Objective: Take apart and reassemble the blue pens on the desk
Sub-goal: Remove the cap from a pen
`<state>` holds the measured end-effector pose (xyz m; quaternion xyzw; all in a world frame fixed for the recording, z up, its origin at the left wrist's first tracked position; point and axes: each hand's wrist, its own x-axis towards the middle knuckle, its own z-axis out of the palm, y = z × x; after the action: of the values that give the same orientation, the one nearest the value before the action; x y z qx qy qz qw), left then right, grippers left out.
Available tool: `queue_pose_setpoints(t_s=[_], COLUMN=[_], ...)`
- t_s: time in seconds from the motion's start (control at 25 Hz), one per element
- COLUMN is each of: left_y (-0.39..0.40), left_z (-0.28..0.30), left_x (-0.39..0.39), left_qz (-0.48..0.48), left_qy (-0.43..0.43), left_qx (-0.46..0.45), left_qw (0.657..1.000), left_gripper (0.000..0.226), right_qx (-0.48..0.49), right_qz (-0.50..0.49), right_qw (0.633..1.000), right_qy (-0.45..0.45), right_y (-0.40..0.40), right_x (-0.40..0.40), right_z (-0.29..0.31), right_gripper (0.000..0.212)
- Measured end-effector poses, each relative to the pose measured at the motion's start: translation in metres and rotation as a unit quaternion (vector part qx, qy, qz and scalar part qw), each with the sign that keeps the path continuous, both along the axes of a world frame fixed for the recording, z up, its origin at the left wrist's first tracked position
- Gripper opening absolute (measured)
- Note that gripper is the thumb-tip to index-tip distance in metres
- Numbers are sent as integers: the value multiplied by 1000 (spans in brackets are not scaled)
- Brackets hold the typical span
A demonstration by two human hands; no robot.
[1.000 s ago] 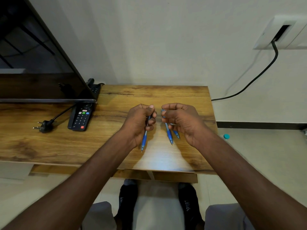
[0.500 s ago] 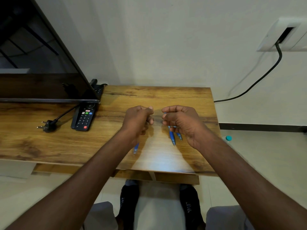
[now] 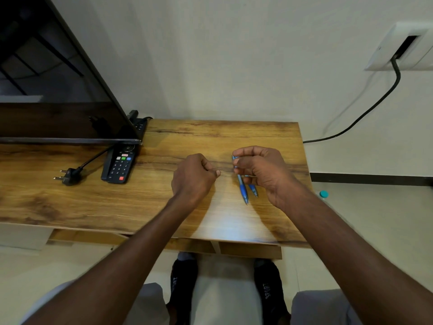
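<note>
Two blue pens lie side by side on the wooden desk [image 3: 210, 137], tips pointing toward me: the longer pen [image 3: 242, 191] and a shorter-looking pen [image 3: 253, 190] half hidden under my right hand [image 3: 260, 170]. That hand hovers over their upper ends, and its thumb and fingers pinch a thin, small pen part [image 3: 235, 170]. My left hand [image 3: 194, 175] is a closed fist just left of it, thumb pressed to the forefinger. The third pen that it held is hidden inside the fist.
A black remote [image 3: 119, 166] and a loose black plug [image 3: 68, 177] lie at the left, beside a dark screen [image 3: 58, 90]. A cable [image 3: 365, 113] runs down the wall at the right. A small teal cap [image 3: 323, 194] shows past the desk's right edge.
The blue pen tip that stuck out below my left fist is no longer visible. My hands have drawn slightly apart, and my right hand now pinches a thin part.
</note>
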<state>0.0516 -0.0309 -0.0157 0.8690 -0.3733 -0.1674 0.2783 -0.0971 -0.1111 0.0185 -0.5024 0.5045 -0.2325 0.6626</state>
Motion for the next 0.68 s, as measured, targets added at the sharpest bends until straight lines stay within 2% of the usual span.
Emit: queue_pose_setpoints(t_s=[0.16, 0.28, 0.4, 0.56, 0.68], left_y=[1, -3, -3, 0, 5], left_z=[2, 18, 43, 55, 56], left_x=[2, 10, 20, 24, 21], left_qz=[-10, 21, 17, -17, -78], left_qy=[39, 137, 255, 339, 359], left_qx=[-1, -9, -13, 27, 34], left_qw=[999, 990, 967, 940, 930], left_gripper=[23, 25, 22, 15, 34], right_qx=[-2, 8, 37, 76, 102], right_qz=[4, -4, -21, -35, -39], right_qw=[1000, 1000, 999, 995, 990], right_qy=[0, -8, -33, -61, -92], right_y=[0, -1, -5, -7, -9], right_x=[-1, -3, -6, -6, -7], right_z=[-1, 1, 5, 8, 9], right_gripper=[18, 21, 26, 28, 25])
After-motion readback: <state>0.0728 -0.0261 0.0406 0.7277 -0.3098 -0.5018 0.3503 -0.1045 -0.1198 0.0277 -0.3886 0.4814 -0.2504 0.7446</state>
